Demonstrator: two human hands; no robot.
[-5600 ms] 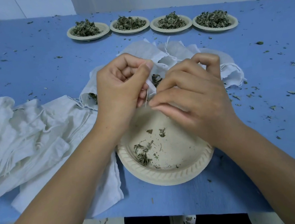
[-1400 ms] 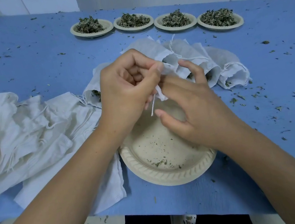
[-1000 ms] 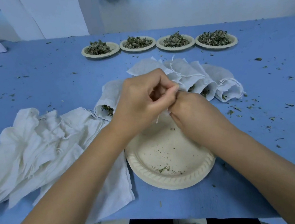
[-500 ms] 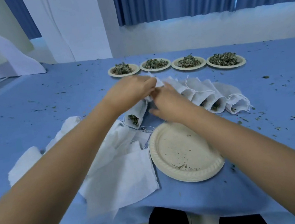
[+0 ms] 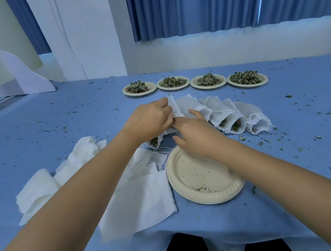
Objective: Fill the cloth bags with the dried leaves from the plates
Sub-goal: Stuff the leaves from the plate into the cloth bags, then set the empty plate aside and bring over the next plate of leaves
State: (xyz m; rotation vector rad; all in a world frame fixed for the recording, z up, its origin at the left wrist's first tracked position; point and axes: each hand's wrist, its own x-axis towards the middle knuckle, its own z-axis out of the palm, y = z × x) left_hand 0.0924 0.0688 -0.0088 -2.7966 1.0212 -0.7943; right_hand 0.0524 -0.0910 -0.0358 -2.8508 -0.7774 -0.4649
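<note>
Both hands on one cloth bag at mid-frame, just above a nearly bare plate.

Lower left: heap of empty bags [image 5: 47, 184], flat and crumpled on the blue table [image 5: 33, 131]. Left of centre: left hand [image 5: 149, 123], fingers curled, pinching the white cloth of the held bag [image 5: 175, 107]. Centre: right hand [image 5: 193, 136] on the same bag, forefinger straight along the cloth, thumb spread, other fingertips tucked against the left hand; grasp or mere touch impossible to tell. Below the right wrist: near plate [image 5: 198, 169], only crumbs inside. Right of the hands: row of filled bags [image 5: 231, 114], mouths toward the camera, green showing within. Upper centre, beyond the bags: four plates [image 5: 209, 86] side by side, each heaped with dried leaves [image 5: 245, 77]. Right side: leaf crumbs [image 5: 317, 137] scattered over the table. Top right: blue curtains [image 5: 206, 0].
</note>
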